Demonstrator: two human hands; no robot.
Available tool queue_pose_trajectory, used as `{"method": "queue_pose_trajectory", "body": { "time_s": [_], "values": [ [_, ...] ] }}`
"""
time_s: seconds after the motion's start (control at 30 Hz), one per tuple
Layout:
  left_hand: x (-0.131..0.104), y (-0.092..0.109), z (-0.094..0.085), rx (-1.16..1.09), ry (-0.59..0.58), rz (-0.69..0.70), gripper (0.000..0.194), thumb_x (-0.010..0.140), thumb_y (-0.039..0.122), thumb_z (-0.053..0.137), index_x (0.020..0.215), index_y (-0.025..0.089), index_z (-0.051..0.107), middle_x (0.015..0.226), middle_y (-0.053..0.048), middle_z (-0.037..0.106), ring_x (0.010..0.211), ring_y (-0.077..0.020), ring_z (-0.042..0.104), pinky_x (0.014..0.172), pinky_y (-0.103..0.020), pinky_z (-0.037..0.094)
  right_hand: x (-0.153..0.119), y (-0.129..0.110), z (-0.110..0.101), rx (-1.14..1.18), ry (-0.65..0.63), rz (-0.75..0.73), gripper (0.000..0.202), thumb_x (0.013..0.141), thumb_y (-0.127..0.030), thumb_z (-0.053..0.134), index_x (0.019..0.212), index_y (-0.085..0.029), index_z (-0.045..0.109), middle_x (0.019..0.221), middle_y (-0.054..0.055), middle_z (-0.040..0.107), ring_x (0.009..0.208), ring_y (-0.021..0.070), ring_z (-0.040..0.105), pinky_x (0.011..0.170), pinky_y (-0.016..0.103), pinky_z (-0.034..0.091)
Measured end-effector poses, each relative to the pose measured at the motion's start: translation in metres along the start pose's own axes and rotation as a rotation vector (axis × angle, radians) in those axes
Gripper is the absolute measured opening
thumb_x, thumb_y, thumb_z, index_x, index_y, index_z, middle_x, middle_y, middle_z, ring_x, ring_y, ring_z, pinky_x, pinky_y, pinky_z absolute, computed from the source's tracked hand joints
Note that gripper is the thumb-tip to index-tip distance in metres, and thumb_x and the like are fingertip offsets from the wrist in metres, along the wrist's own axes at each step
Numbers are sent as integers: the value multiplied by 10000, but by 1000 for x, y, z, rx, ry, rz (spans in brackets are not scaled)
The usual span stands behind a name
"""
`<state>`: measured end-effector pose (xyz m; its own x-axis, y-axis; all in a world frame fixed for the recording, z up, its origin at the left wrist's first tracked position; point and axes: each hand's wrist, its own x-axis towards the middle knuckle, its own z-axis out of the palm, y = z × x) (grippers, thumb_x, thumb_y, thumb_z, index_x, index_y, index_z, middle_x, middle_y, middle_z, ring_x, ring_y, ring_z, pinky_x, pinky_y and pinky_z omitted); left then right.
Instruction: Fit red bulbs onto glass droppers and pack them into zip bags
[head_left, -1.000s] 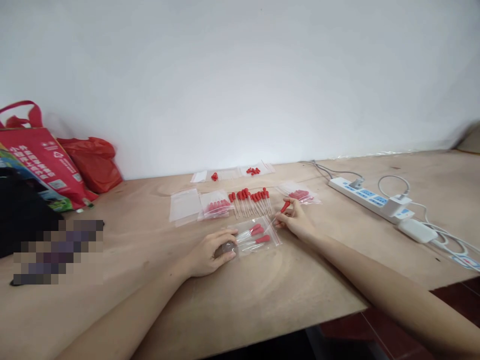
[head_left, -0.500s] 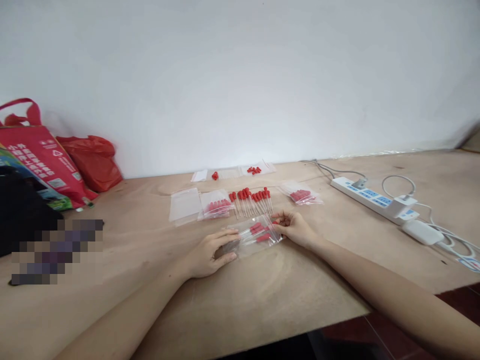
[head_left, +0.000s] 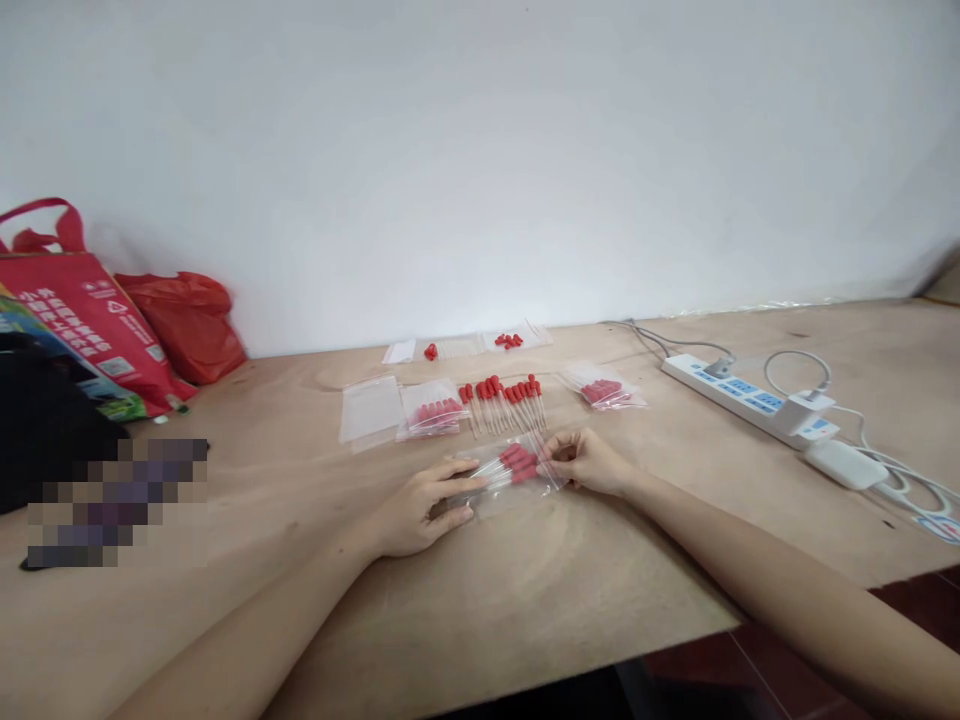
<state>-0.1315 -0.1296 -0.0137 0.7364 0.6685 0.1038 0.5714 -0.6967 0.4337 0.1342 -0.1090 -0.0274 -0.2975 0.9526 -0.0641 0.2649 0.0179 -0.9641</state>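
Note:
A clear zip-lock bag lies flat on the table, holding several droppers with red rubber bulbs at its right end. Across the bag's left end, my left hand holds it down, fingers along the top and thumb near the lower edge. At the right-hand end, the fingers of my right hand are pinched at the bag's edge, close beside the bulbs; their tips are partly hidden. Just beyond the bag lies a row of loose droppers, bulbs pointing away from me.
Left of the row are a filled bag and flat bags. Another filled bag sits right. Behind lie glass tubes and loose red bulbs. A power strip with cables is right; shopping bags stand left.
The red bulb in my right fingers has gone into the zip-lock bag, and the bulbs inside now sit closer together. My left hand has stayed almost in place.

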Motion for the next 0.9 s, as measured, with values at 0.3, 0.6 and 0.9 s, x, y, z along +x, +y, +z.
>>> {"method": "queue_pose_trajectory", "body": {
  "time_s": [0.3, 0.6, 0.9],
  "values": [
    [0, 5, -2, -15, -14, -10, 431, 831, 246, 475, 1256, 293, 423, 1348, -42, 379, 1230, -235, 345, 1012, -440, 279, 5, -1, -11, -51, -24, 58, 192, 651, -321, 624, 678, -146, 549, 464, -63, 494, 331, 34, 402, 310, 143, 282],
    [0, 4, -2, -17, -15, 40, 360, 849, 255, 462, 1202, 324, 484, 1354, -16, 370, 1242, -236, 324, 1022, -440, 261, 76, 5, -27, -391, 501, 139, 241, 673, -265, 601, 866, -133, 541, 740, 31, 616, 451, 66, 508, 404, 168, 378],
    [-4, 1, 1, -8, -27, 14, 395, 854, 263, 446, 1246, 310, 435, 1370, -26, 344, 1253, -234, 305, 1023, -437, 262, 105, -12, -26, -415, 440, 246, 144, 562, -147, 641, 680, -89, 585, 428, 28, 515, 364, 139, 471, 356, 232, 327]
  ]
}}
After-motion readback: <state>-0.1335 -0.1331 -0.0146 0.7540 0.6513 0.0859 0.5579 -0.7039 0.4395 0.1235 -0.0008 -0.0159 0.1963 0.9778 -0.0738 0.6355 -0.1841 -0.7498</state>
